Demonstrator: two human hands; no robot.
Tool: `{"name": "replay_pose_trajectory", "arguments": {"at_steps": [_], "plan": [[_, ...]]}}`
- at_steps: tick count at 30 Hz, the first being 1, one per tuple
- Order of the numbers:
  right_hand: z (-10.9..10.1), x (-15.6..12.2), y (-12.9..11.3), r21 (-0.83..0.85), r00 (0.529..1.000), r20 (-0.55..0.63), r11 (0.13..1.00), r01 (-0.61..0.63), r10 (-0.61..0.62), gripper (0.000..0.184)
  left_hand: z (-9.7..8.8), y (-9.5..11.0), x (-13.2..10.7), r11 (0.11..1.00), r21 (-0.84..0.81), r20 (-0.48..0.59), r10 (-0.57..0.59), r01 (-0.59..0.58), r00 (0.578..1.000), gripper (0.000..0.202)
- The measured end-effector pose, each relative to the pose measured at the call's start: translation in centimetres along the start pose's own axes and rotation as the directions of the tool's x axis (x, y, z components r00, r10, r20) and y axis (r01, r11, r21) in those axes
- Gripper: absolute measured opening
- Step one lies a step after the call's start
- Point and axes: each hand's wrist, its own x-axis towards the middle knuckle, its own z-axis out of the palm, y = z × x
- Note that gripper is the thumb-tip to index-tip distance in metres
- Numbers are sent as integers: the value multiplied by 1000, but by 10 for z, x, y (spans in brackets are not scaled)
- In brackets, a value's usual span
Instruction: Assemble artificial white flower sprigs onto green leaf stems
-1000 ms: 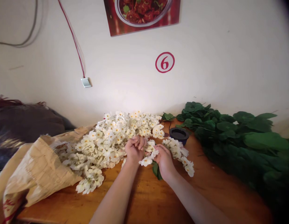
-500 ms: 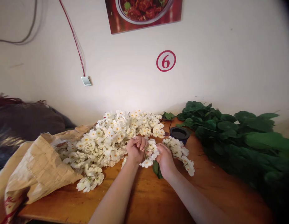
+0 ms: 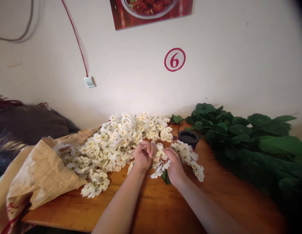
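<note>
Above the wooden table, my left hand [image 3: 144, 155] is closed, its fingers curled at the left side of a white artificial flower spray [image 3: 160, 162]. What sits inside those fingers is hidden. My right hand [image 3: 174, 165] is closed on the spray from the right, thumb and fingers pinching near its blossoms. A green leaf [image 3: 166, 177] shows below the right hand. Just beyond that hand lies another cluster of white flowers [image 3: 188, 157]. A big heap of white flowers with yellow centres [image 3: 116, 138] spreads behind and left of my left hand.
A dark round pot [image 3: 188, 138] stands behind the right hand. Green leaf bunches [image 3: 248, 139] cover the table's right side. At left, a torn paper sack [image 3: 46, 172] lies on the wooden table [image 3: 151, 208], near a dark bundle [image 3: 29, 125]. The wall rises behind.
The flower spray between my hands has shifted slightly and turned, its lower blossoms now hanging a little to the right. Both hands stay close together; the view has tilted slightly.
</note>
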Motion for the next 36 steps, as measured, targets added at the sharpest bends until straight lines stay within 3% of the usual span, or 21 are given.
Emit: {"name": "replay_pose_trajectory", "arguments": {"at_steps": [3,9,25,30,36], "plan": [[0,-1,-1,20,999,32,999,27,-27,23,-1,-2,-1,999,33,12,-2,1,1000,24],[5,-4,-7,-37,999,-32,999,32,-34,17,-4,-6,-1,999,37,4,-7,7,1000,25],[8,-4,-8,-14,997,-72,999,-32,31,21,0,-6,-2,991,128,1,33,-33,999,25],[4,-3,-5,-9,999,-26,999,-34,34,20,-1,-8,-2,993,113,-11,22,-20,1000,24],[6,-4,-7,10,999,-22,999,-47,47,22,-3,-8,-2,974,225,-10,-12,14,1000,27]]}}
